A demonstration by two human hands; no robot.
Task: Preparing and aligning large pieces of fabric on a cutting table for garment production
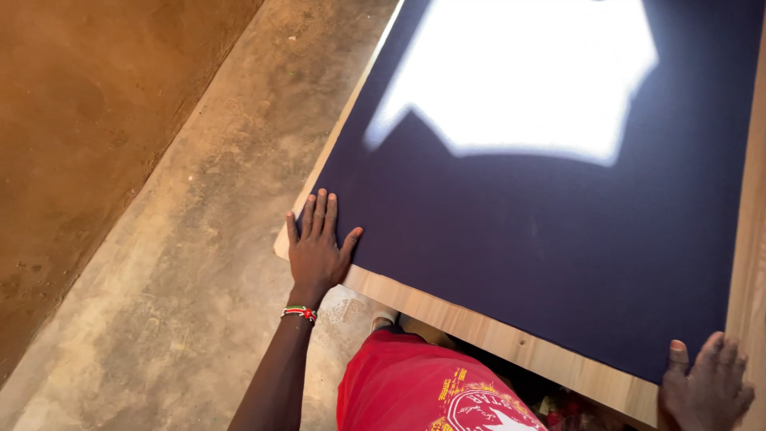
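A pale wooden desk (511,343) stands over a grey concrete floor (215,239). Directly on it lies a dark navy sheet (519,231), leaving a bare wood strip along the edges.

1. A hard patch of sunlight (519,72) falls from above on the far part of my dark blue sheet (558,239) and is fully washed out.
2. The near edge of the sheet stays dim.
3. My left hand (317,243) looks sharp; the floor (199,263) is evenly lit, slightly soft.
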